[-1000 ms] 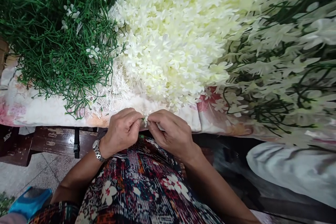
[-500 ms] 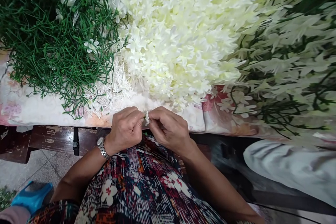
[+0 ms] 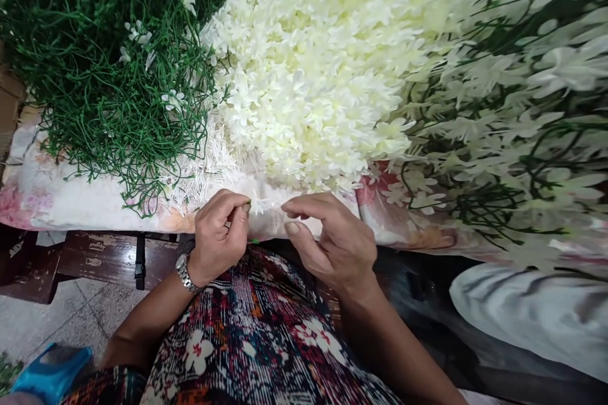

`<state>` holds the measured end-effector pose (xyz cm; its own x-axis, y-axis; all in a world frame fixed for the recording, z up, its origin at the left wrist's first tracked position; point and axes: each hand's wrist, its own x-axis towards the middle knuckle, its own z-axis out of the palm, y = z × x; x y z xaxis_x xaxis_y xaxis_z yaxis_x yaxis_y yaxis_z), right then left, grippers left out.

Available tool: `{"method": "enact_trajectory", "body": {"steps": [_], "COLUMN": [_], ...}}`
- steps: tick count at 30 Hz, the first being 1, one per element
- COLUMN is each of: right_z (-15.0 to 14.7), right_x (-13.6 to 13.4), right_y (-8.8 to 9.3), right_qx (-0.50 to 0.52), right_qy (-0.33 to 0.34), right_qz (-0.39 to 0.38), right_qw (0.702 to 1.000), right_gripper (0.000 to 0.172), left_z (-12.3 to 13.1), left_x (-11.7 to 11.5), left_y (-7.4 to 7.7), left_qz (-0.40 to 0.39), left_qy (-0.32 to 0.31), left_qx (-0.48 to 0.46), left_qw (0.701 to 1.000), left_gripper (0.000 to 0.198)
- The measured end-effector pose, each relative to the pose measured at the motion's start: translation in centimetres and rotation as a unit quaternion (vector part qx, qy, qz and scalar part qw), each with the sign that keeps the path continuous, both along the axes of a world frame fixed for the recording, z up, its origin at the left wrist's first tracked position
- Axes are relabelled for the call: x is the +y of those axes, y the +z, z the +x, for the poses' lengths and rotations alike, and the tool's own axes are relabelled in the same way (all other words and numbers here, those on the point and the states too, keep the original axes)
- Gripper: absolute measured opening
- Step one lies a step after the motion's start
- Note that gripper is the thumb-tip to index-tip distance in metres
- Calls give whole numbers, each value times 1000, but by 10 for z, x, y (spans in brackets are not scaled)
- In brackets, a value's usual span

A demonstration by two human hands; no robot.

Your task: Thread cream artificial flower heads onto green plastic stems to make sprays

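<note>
My left hand (image 3: 221, 231), with a metal watch on its wrist, is closed in a pinch at the near table edge. A bit of green plastic stem (image 3: 249, 202) pokes out at its fingertips; most of it is hidden by the fingers. My right hand (image 3: 330, 237) is a short way to the right, thumb and forefinger apart, with nothing visible between them. Beyond the hands lies a big heap of cream-white artificial flowers (image 3: 313, 95). A mass of green plastic stems (image 3: 123, 88) sits to the left, with thin white filaments (image 3: 209, 168) beside it.
Stems with white blossoms attached (image 3: 498, 133) pile up on the right. A flowered cloth (image 3: 95, 202) covers the table. Another person's light-clad leg (image 3: 527, 310) is at the lower right. A blue plastic object (image 3: 52, 370) stands at the lower left by a wooden bench (image 3: 104, 259).
My hands were together at a small whitish piece; now my right hand has drawn away to the right and its fingers have parted. My left hand keeps its pinch. The view has shifted slightly.
</note>
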<state>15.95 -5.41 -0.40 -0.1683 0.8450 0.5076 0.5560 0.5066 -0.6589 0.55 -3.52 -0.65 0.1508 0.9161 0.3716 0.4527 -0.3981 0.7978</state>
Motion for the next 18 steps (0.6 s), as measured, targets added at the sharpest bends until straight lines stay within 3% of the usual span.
{"method": "enact_trajectory", "body": {"steps": [5, 9, 14, 18], "right_z": [-15, -17, -20, -28], "right_x": [-7, -5, -6, -5], "right_y": [-2, -2, 4, -2], "right_qx": [4, 5, 40, 62], "right_qy": [79, 70, 128, 109], "right_qz": [-27, -20, -78, -41], "right_qw": [997, 997, 988, 991], "right_gripper": [15, 13, 24, 12], "left_z": [4, 1, 0, -1], "left_x": [-3, -8, -9, -11], "left_y": [1, -1, -5, -7], "left_qz": [13, -13, -17, -38], "left_qy": [50, 53, 76, 66], "left_qx": [-48, -95, -111, -133], "left_qw": [998, 994, 991, 988], "left_gripper": [11, 11, 11, 11]}}
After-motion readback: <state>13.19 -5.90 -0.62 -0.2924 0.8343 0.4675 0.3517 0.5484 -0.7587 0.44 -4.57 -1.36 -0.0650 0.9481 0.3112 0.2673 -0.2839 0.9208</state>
